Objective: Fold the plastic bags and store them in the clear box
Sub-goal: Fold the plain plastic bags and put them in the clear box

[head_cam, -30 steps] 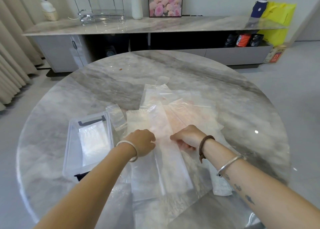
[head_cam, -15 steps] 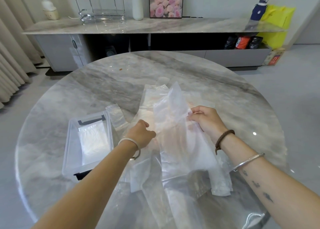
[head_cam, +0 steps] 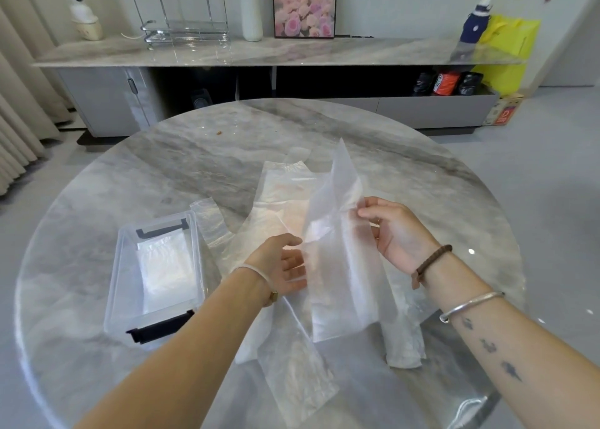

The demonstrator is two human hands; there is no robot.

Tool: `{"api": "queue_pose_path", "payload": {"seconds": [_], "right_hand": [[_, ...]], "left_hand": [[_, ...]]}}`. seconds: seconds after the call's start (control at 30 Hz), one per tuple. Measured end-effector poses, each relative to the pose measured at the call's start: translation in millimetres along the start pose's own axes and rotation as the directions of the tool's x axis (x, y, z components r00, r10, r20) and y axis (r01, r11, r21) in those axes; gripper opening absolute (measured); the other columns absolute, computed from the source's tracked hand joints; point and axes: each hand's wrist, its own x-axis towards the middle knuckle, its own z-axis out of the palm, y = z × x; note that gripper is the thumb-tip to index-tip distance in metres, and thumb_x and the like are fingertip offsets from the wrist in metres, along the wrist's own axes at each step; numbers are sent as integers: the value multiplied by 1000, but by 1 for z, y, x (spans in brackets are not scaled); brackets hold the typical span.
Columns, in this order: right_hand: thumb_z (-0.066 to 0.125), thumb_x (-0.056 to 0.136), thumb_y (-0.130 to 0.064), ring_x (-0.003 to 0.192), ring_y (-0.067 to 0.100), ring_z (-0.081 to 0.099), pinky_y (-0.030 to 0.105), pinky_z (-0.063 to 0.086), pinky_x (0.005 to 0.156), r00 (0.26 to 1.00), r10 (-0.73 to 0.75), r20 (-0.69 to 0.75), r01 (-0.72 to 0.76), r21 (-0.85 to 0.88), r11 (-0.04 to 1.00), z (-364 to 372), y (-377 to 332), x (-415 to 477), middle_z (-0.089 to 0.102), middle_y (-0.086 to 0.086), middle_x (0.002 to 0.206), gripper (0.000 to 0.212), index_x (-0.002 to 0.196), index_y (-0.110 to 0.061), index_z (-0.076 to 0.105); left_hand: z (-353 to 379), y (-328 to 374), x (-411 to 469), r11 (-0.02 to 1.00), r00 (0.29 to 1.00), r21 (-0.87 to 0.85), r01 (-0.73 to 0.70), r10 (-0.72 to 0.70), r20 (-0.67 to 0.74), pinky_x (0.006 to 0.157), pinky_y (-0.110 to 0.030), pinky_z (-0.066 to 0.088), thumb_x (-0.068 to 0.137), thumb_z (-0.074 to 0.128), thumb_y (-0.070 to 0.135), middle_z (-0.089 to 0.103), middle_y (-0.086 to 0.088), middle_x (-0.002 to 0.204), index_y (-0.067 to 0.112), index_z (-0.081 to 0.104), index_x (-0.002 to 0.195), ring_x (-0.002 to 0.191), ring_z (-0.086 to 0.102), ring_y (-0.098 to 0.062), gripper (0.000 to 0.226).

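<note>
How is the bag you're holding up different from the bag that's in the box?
The held bag is lifted upright, pinched by the right hand; the boxed bag lies flat in the clear box. The held bag is long and spread out; the boxed bag is a small folded packet. Both are thin, whitish, see-through plastic.

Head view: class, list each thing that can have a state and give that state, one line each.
lifted bag: held up by its top, unfolded.
right hand: pinches the lifted bag's upper edge.
left hand: open, fingers behind the lifted bag's left edge.
clear box: open-topped, upright on the table.
folded bag: lying flat inside the clear box.
loose bags: unfolded, overlapping on the table.
</note>
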Motion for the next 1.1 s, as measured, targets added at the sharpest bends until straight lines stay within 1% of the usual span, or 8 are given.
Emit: {"api": "queue_pose_path", "payload": {"seconds": [0.1, 0.27, 0.5, 0.63, 0.77, 0.9, 1.0, 1.1], "right_hand": [[43, 85, 3, 41, 8, 53, 15, 44, 43, 1000, 18, -14, -17, 28, 999, -3, -1, 0, 54, -1, 63, 27, 67, -14, 53], [42, 84, -2, 52, 11, 55, 19, 47, 52, 997, 6, 78, -21, 186, 982, 4, -9, -4, 45, 0, 69, 28, 63, -16, 52], [40, 85, -2, 50, 11, 56, 18, 49, 50, 984, -34, 176, -5, 217, 976, 22, -13, -7, 49, -1, 64, 22, 72, -12, 54], [41, 85, -2, 46, 8, 55, 14, 45, 47, 999, 7, 42, -11, 106, 994, 11, -12, -3, 56, -4, 55, 24, 69, -14, 54], [44, 85, 1, 36, 9, 57, 14, 46, 39, 990, 72, -119, -80, -68, 994, -3, -3, 3, 63, -2, 47, 23, 69, -10, 56], [51, 86, -3, 38, 13, 61, 16, 47, 39, 985, 144, -96, -161, -196, 967, -9, 3, 4, 67, 1, 51, 12, 79, -8, 59], [54, 84, 2, 40, 10, 61, 15, 48, 40, 991, 104, -85, -124, -274, 954, -12, 5, 5, 68, -2, 51, 14, 82, -10, 62], [55, 85, 2, 43, 8, 62, 15, 49, 43, 996, 65, -53, -77, -275, 958, -14, 5, 5, 69, -2, 55, 17, 88, -14, 61]], "left_hand": [[0, 1, 1, 999, 1000, -38, -2, 2, -8, 44, -22, 49, 88, 46, 18, 44, -6, 66, 3, 53, 76, 57, 45, -20, 21], [6, -2, 0, 1000, 1000, -4, 25, -25, 15, 64, -34, 46, 85, 49, 25, 51, -8, 72, 5, 54, 83, 65, 51, -23, 21], [18, -2, -17, 977, 921, -208, 35, 49, 387, 80, -36, 44, 92, 31, 51, 73, -16, 85, 0, 62, 105, 90, 61, -27, 62], [5, 8, -18, 958, 955, -262, -115, 180, 238, 73, -31, 46, 92, 37, 36, 67, -10, 83, 2, 63, 93, 77, 62, -21, 43], [-5, 16, -20, 954, 954, 37, -298, 299, -17, 46, -20, 47, 90, 46, 4, 55, -5, 71, 10, 52, 72, 41, 61, -12, 20], [-12, 12, -17, 898, 929, 249, -362, 371, 13, 40, -18, 50, 89, 43, -6, 60, -10, 74, 6, 59, 82, 42, 64, -12, 21], [-15, 12, -14, 893, 930, 270, -360, 365, 34, 47, -20, 54, 89, 44, -5, 62, -10, 81, 8, 60, 99, 52, 65, -16, 23], [-18, 14, -14, 904, 929, 219, -367, 365, 53, 51, -22, 54, 89, 44, -5, 63, -6, 79, 15, 62, 93, 57, 62, -16, 27]]}}
